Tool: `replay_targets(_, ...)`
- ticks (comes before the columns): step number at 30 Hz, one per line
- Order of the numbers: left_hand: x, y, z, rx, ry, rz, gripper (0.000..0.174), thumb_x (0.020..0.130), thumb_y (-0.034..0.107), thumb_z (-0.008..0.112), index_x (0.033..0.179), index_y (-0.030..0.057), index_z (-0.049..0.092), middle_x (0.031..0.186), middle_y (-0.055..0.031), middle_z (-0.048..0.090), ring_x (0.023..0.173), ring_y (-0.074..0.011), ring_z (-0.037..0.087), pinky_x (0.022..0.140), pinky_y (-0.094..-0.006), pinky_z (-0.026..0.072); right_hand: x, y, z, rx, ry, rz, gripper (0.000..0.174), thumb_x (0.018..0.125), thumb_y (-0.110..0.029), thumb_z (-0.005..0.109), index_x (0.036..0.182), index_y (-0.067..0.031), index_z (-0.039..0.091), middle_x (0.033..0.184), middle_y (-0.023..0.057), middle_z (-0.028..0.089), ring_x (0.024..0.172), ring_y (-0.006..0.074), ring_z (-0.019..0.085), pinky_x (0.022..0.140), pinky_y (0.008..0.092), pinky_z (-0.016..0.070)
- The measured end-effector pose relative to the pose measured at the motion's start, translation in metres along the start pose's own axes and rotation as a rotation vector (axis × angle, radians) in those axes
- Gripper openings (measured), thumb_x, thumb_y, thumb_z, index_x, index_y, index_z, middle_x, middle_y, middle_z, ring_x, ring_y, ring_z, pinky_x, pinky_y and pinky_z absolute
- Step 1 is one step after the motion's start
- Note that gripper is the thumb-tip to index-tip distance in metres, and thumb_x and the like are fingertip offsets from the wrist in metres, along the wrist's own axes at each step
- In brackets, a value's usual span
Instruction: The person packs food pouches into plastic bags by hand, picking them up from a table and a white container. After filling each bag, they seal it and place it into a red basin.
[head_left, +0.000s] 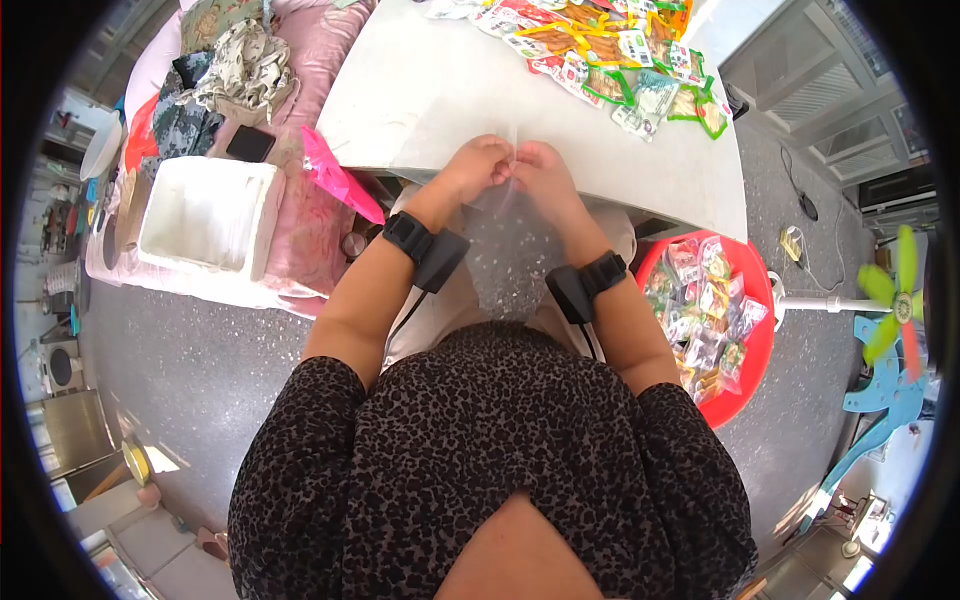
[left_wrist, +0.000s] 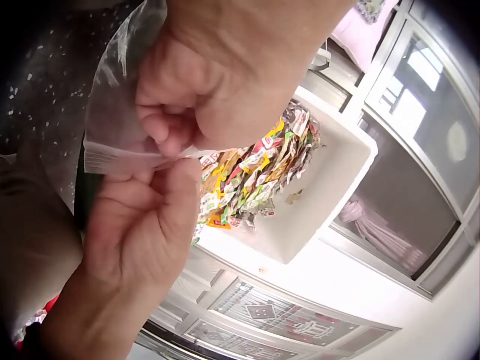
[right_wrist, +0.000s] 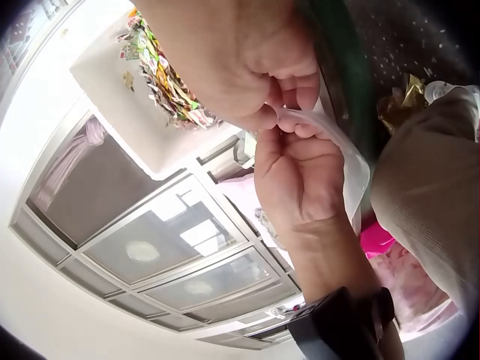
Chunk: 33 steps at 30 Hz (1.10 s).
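A clear plastic zip bag (left_wrist: 112, 139) hangs between the two hands, just over the near edge of the white table (head_left: 400, 100). My left hand (head_left: 480, 167) pinches its upper edge with curled fingers. Right beside it, my right hand (head_left: 548, 182) pinches the same edge, the fingertips of both hands meeting. In the right wrist view the bag (right_wrist: 358, 176) drapes down past the left palm, and no contents show in it. Small colourful snack packets (head_left: 600, 50) lie heaped on the table's far right.
A red basin (head_left: 757, 360) holding several bagged packets stands on the floor to the right, near a fan (head_left: 903, 305). On the left, a white foam box (head_left: 210, 215), a phone (head_left: 250, 144) and a bright pink plastic bag (head_left: 340, 180) lie on the pink bedding.
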<state>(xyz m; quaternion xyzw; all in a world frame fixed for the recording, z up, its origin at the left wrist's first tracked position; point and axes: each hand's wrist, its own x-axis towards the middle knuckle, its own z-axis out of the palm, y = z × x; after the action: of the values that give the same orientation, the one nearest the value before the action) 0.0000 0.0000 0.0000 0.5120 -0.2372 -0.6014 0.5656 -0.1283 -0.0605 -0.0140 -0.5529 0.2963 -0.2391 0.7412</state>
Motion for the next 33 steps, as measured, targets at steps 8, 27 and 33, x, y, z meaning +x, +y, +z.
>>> replay_targets(8, -0.016, 0.002, 0.017, 0.887, 0.211, 0.385, 0.015, 0.075, 0.015, 0.046, 0.070, 0.0015, 0.050, 0.066, -0.0096, 0.051, 0.057, -0.0166, 0.049, 0.052, -0.0286, 0.0396, -0.011, -0.015, 0.019, -0.156, 0.121, 0.112, 0.020, 0.076, -0.008, 0.046, 0.095, -0.0024, 0.045, 0.080, 0.0052, 0.053, 0.069, 0.0120, 0.052, 0.058, 0.0229, 0.0422)
replay_targets(27, -0.042, 0.037, -0.005, 1.666, 0.740, 0.900, 0.004, 0.063, 0.009, 0.050, 0.063, 0.0067, 0.048, 0.063, -0.0094, 0.049, 0.055, -0.0262, 0.052, 0.048, -0.0361, 0.0424, 0.044, -0.021, 0.007, -0.496, 0.045, -0.033, 0.017, 0.073, -0.011, 0.051, 0.087, -0.0024, 0.051, 0.074, 0.0057, 0.053, 0.065, 0.0121, 0.053, 0.053, 0.0244, 0.0427)
replay_targets(33, -0.012, 0.015, -0.011, 1.823, 0.543, 0.572, 0.005, 0.066, 0.011, 0.048, 0.067, 0.0069, 0.049, 0.067, -0.0099, 0.051, 0.059, -0.0267, 0.055, 0.051, -0.0357, 0.0443, 0.063, -0.046, -0.002, -0.381, -0.125, 0.011, 0.023, 0.072, -0.013, 0.053, 0.091, -0.0015, 0.049, 0.076, 0.0052, 0.053, 0.066, 0.0138, 0.055, 0.055, 0.0248, 0.0433)
